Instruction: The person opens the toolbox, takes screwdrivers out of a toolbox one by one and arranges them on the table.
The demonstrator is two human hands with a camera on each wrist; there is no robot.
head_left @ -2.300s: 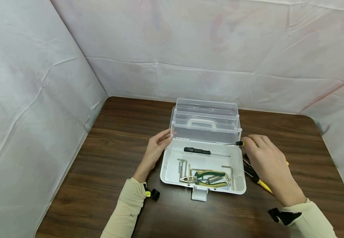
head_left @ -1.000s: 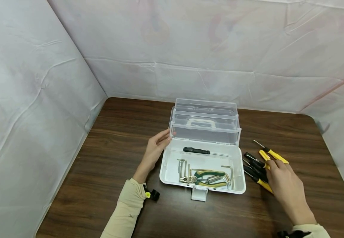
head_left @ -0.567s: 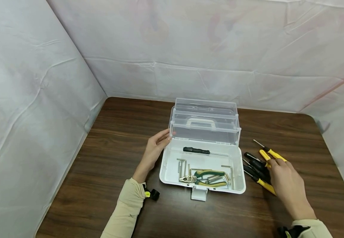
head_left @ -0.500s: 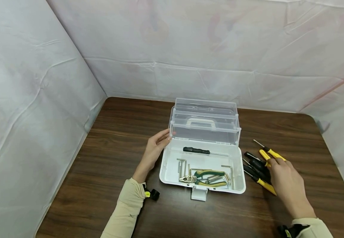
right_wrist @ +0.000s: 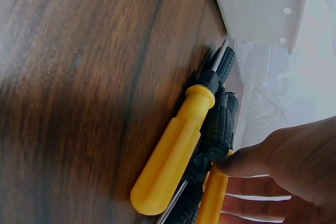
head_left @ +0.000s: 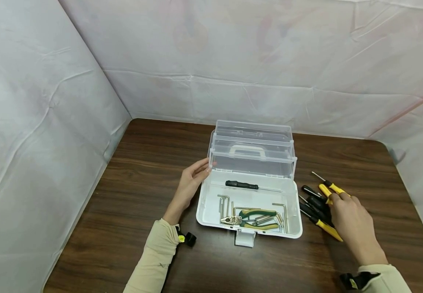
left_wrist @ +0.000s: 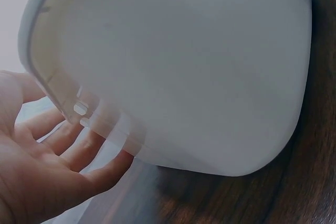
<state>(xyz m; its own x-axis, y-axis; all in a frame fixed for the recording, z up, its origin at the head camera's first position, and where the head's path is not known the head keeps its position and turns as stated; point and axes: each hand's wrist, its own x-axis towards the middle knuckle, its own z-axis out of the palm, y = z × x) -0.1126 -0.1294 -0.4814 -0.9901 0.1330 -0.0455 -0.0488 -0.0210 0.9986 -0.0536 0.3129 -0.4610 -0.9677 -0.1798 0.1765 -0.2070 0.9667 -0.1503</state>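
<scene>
In the head view a white toolbox (head_left: 215,207) stands on the table with its clear lid (head_left: 253,162) raised. My left hand (head_left: 187,187) holds the lid's left side near the hinge; in the left wrist view its fingers (left_wrist: 60,137) show partly through the plastic. Inside lie a black screwdriver (head_left: 241,185), green-handled pliers (head_left: 257,213) and several hex keys (head_left: 285,217). Right of the box, my right hand (head_left: 354,226) is over a pile of screwdrivers. In the right wrist view its thumb and fingers pinch a yellow screwdriver handle (right_wrist: 212,195); the grip is partly hidden.
Another yellow screwdriver (right_wrist: 173,156) lies at the pile's near edge, beside black handles (head_left: 317,207). A further yellow screwdriver (head_left: 334,186) points toward the back. The white latch (head_left: 244,239) hangs at the box's front. White sheeting (head_left: 233,61) rises behind the wooden table (head_left: 153,150).
My right hand has left the box's right rear edge, where it held a screwdriver, and come down right to the pile. The near yellow screwdriver has shifted slightly right. My left hand stays put.
</scene>
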